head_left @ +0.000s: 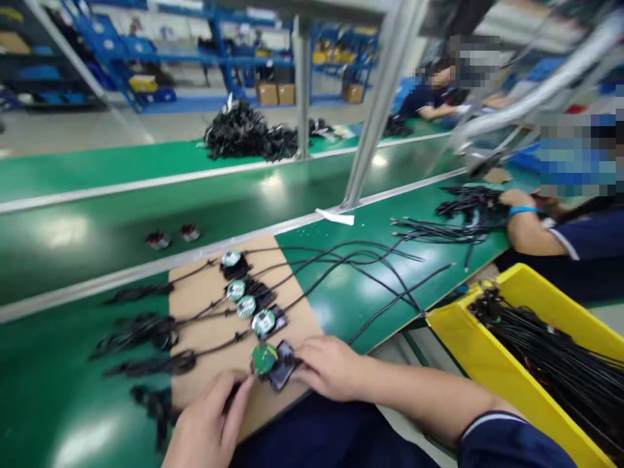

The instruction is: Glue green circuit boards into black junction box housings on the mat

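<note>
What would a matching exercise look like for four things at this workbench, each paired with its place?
Things:
1 yellow bin
2 nearest round green board
3 two small loose parts
4 big cable heap

Places:
A far bench
B dark conveyor belt
C on the cardboard, between left hand and right hand
D lower right, off the near bench edge

Pairs: 1-D, 2-C, 3-B, 4-A

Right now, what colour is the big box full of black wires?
Yellow. The bin shows best in the head view, low on the right.
</note>
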A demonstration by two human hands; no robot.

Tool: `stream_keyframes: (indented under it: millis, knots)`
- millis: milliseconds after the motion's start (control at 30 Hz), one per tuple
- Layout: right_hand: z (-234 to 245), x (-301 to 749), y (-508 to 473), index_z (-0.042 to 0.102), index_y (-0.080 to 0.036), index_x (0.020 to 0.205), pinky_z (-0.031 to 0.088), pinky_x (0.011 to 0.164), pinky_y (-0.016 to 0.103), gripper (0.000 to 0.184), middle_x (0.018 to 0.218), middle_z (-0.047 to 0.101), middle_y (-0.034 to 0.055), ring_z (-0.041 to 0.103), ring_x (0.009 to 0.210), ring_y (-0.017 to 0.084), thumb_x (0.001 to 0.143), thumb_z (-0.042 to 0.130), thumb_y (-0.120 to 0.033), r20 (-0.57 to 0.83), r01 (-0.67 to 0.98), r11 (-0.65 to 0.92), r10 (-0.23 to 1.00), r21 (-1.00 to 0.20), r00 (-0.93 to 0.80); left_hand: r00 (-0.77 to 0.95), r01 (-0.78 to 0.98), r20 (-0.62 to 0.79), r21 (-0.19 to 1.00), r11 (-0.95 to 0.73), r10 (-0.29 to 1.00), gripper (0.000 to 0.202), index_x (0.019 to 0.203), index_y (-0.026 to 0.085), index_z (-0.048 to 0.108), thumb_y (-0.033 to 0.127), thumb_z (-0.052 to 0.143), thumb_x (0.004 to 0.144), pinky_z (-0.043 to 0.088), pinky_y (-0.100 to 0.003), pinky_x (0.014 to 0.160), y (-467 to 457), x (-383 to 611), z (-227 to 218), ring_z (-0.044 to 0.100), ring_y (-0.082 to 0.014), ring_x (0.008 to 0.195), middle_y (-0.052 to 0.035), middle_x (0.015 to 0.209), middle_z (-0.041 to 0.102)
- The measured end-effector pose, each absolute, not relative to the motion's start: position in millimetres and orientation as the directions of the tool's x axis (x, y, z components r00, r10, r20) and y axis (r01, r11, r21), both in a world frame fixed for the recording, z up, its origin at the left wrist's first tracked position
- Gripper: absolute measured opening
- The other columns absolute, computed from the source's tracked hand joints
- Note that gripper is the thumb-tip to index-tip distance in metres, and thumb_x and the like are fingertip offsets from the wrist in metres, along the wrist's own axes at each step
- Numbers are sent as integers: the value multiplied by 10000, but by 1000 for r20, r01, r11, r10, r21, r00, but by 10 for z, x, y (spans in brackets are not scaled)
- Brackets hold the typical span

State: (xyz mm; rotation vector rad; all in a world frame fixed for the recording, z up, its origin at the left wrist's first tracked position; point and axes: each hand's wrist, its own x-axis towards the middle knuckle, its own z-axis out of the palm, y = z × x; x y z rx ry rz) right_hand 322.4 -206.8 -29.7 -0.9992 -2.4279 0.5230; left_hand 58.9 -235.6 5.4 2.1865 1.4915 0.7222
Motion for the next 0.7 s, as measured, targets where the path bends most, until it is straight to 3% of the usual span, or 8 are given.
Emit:
stream_keyframes:
  millis: [100, 267, 433, 700]
  knots:
    - [-71, 3304, -2097, 619, -164, 1068, 519, 751, 301, 189, 901, 692, 90, 639, 800, 186, 1027, 486, -292, 278, 523, 629, 751, -575, -598, 247, 781, 151, 553, -289, 957, 209, 890, 233, 611, 363, 490, 1000, 531, -249, 640, -2360, 691, 166, 690, -168, 675, -14, 776, 695]
    - [252, 3425, -2040, 639, -172, 1004, 506, 748, 306, 153, 850, 677, 72, 632, 785, 183, 1005, 488, -194, 179, 509, 655, 695, -559, -697, 203, 835, 10, 521, -178, 979, 170, 903, 221, 557, 284, 447, 1016, 468, -267, 601, -2456, 892, 171, 643, -161, 656, -12, 781, 660]
    - [356, 3454, -1987, 639, -182, 909, 478, 729, 298, 142, 809, 671, 46, 618, 756, 173, 974, 513, -170, 74, 532, 682, 646, -501, -759, 186, 888, 4, 427, -169, 983, 161, 882, 217, 528, 260, 445, 1013, 440, -287, 588, -2519, 1029, 152, 631, -174, 652, -29, 827, 658]
    - [344, 3405, -1861, 595, -194, 803, 428, 688, 296, 175, 762, 653, 20, 586, 703, 160, 954, 517, -155, -2, 543, 733, 594, -409, -804, 124, 903, -141, 426, -53, 982, 166, 876, 208, 536, 336, 569, 976, 452, -302, 615, -2460, 1134, 78, 672, -205, 695, -36, 805, 693]
